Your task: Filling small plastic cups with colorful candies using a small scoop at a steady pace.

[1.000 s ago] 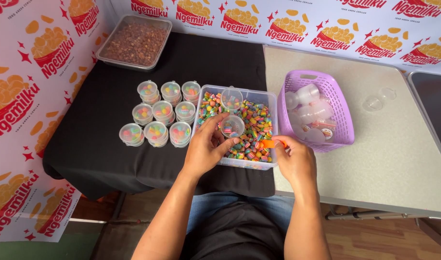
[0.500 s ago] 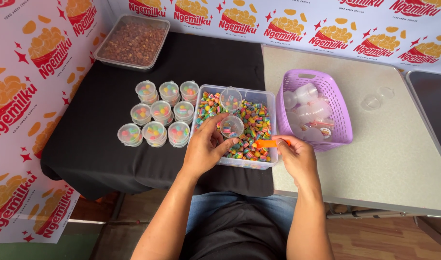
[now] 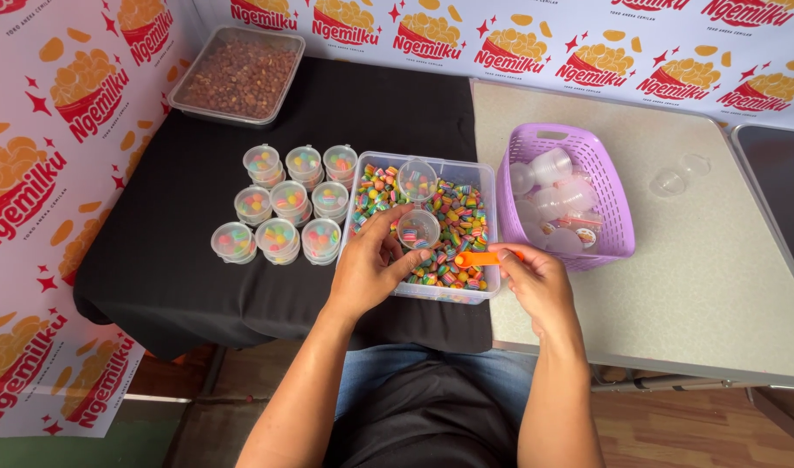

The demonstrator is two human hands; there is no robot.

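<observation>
My left hand (image 3: 371, 264) holds a small clear plastic cup (image 3: 418, 228) over a clear rectangular tub (image 3: 488, 178) full of small rainbow-striped candies (image 3: 462, 217). The cup has a few candies in it. My right hand (image 3: 535, 282) grips an orange scoop (image 3: 476, 258), its bowl just right of the cup and above the candies. A second small cup (image 3: 417, 179) with candies in it rests inside the tub near the far side.
Several lidded cups of candy (image 3: 284, 208) stand on the black cloth left of the tub. A purple basket (image 3: 618, 204) of empty cups and lids sits on the beige table to the right. A tray of brown nuts (image 3: 238, 78) is far left. Two loose lids (image 3: 678, 173) lie further right.
The scoop and right hand have shifted slightly toward the cup. The left hand keeps the cup over the tub in almost the same spot.
</observation>
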